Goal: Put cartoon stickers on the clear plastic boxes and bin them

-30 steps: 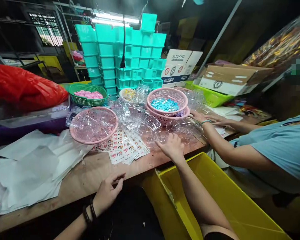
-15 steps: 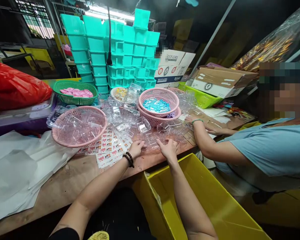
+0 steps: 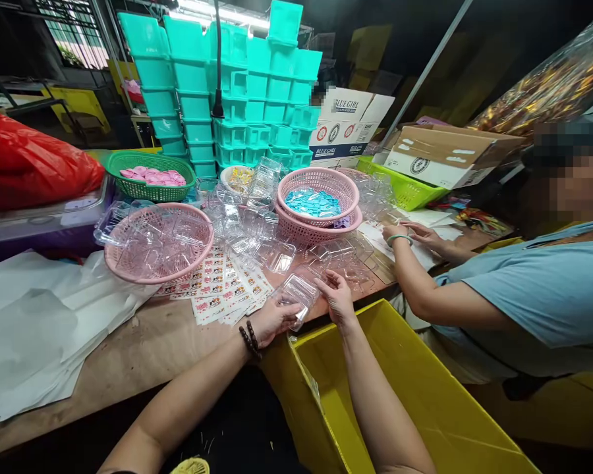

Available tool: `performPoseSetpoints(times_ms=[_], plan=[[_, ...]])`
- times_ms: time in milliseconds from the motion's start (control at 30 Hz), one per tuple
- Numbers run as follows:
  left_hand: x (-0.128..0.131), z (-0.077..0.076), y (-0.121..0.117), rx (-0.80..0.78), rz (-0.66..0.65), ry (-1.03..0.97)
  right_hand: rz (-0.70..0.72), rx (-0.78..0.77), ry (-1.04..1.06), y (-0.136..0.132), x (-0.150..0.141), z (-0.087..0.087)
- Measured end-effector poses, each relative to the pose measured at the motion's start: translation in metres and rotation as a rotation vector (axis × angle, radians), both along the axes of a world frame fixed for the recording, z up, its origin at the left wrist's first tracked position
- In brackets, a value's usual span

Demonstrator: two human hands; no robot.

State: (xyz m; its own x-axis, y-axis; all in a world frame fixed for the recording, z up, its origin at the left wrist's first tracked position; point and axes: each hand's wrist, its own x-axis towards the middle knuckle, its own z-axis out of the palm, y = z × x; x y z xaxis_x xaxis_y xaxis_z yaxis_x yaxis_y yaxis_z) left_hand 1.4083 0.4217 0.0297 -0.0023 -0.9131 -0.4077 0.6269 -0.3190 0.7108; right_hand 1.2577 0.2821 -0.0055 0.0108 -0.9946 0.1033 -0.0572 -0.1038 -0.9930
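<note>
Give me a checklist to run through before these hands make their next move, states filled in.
1. Left hand has a hold on the clear plastic box: ok, its thumb lies over the box.
2. Right hand touches the box: cannot tell; its fingertips are right at the box's edge.
3. Box lid shut: cannot tell; the see-through plastic hides this.
4. Printed sheets squared up: not ok, they lie fanned out.
5. Loose clear containers all stacked: not ok, many lie jumbled.
6. Co-worker's hands apart from the box: ok, they are off to the right.
</note>
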Motion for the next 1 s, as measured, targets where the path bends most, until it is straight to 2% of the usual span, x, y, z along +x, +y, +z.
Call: performPoseSetpoints(times_ms=[133,267,400,467,567,667,767,867,1000], plan=[[-0.013,-0.005,0.015,-0.152,-0.003,0.016,0.053,0.002,-0.060,0.015,0.000,0.005],[-0.023,-0.009,0.026,-0.288,0.030,-0.063,0.042,-0.019,-0.071,0.035,-0.003,0.013],[-0.021,-0.004,0.057,-0.401,0.016,-0.165,0.048,-0.202,-0.025,0.060,0.008,0.032],[-0.014,-0.001,0.080,-0.463,0.078,-0.254,0.146,-0.316,0.025,0.071,0.029,0.044],[0.004,-0.007,0.115,-0.466,0.272,-0.353,0.418,-0.355,0.102,0.088,0.086,0.051],[0.028,-0.028,0.142,-0.330,0.512,-0.368,0.682,-0.330,0.116,0.106,0.156,0.039],[0.053,-0.050,0.160,-0.200,0.708,-0.383,0.900,-0.405,0.255,0.117,0.211,0.019],[0.074,-0.059,0.165,-0.157,0.824,-0.407,0.963,-0.474,0.419,0.109,0.230,0.008],[0.087,-0.054,0.155,-0.171,0.863,-0.368,0.974,-0.550,0.693,0.083,0.216,0.008]])
